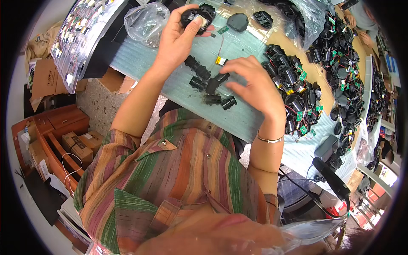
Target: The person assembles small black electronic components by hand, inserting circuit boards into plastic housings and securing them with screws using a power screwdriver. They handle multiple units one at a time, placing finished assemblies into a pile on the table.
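Raised over the far side of the table, my left hand (176, 44) grips a round black plastic housing (207, 11), its thumb pressed on a pale part inside it. A thin wire runs from a small green circuit board (222, 29) beside the housing down to a yellow-ended flat battery (221, 61). My right hand (254, 83) hovers with thumb and forefinger apart, close to a black cylinder (216, 84) among several loose black cylindrical parts (196, 67). Whether its fingertips touch that cylinder I cannot tell. A round black cover (237, 22) lies beyond the battery.
Black assemblies with green boards and wires are heaped on the right (293, 76), with more piles (340, 63) beyond. A clear plastic bag (146, 23) and a rack of small parts (78, 40) stand left. A black handheld tool (329, 176) is at lower right. Another person's hand (365, 38) shows far right.
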Action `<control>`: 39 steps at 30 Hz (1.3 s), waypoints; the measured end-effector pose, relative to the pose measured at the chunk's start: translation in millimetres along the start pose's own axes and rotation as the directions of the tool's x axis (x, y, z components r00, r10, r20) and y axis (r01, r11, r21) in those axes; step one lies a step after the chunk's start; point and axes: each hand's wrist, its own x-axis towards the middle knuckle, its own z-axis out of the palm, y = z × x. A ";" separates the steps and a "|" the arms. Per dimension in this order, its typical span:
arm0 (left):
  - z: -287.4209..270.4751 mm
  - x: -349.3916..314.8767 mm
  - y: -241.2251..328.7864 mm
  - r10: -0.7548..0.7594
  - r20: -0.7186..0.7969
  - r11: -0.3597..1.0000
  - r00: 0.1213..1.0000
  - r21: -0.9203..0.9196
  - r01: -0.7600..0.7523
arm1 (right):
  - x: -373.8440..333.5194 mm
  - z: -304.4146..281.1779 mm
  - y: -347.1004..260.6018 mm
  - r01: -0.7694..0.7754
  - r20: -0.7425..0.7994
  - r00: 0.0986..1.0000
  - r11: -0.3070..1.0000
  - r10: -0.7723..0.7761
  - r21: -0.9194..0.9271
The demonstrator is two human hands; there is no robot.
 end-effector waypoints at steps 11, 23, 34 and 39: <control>6.7 -0.3 -19.5 -0.012 -0.217 0.960 0.976 -0.274 -0.049 | -8.4 -1.2 -4.1 0.003 0.043 0.999 0.962 0.009 -0.274; 36.1 -21.5 3.8 -0.079 0.064 0.969 0.995 -0.231 0.092 | -10.0 -23.7 11.0 -0.017 -0.266 0.958 0.950 0.105 0.312; 59.6 -37.9 17.0 -0.230 0.247 0.840 0.941 -0.438 0.320 | -6.1 -20.4 2.1 0.189 -0.417 0.909 0.906 -0.015 0.378; 60.6 -41.7 14.8 -0.194 0.251 0.919 0.948 -0.291 0.265 | -5.1 -19.5 -16.7 0.032 -0.383 0.923 0.986 0.034 0.166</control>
